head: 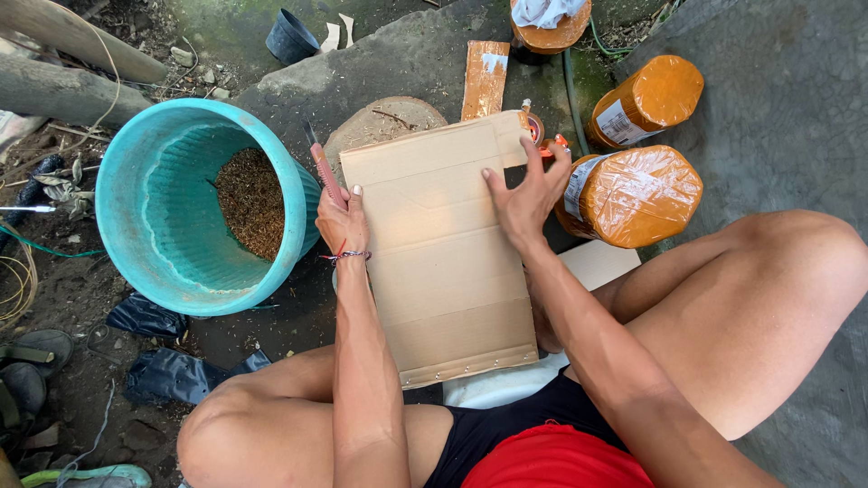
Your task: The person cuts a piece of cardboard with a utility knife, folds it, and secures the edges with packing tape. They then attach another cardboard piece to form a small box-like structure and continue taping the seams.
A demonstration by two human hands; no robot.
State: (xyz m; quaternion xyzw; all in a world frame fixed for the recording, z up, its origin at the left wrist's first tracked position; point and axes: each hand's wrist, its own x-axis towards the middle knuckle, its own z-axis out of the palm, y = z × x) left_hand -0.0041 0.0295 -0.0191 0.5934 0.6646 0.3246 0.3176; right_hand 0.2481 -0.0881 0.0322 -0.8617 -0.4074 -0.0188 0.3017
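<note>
Cardboard sheet pinned flat, cutter at its left edge

Knees frame the near edge, person sitting low w/ red and black clothing at bottom centre. Cardboard sheet (441, 248) lies between the legs, long side running near to far, a row of staples along its near end. White flat piece (493, 384) shows under it at the near right.

Left hand (343, 222) sits at the sheet's left edge, fingers curled shut around a pink-handled cutter (323, 168), blade pointing far. Braided bracelet (345, 257) on that wrist.

Right hand (526, 200) lies on the sheet's far right part, fingers spread, palm pressing down.

Left of the sheet: big teal tub (172, 244) tipped toward camera, brown loose stuff (251, 204) inside. Dark plastic scraps (176, 372) on the ground near it.

Right: two orange plastic-wrapped cylinders (637, 194) w/ labels, just beside the right hand's fingertips; tape roll (535, 128) at the sheet's far right corner.

Far: round wood block (380, 122) partly under the sheet, narrow cardboard strip (485, 79), third orange bundle (551, 32) w/ white cloth on top, small dark pot (291, 38), logs (63, 63) at far left.
</note>
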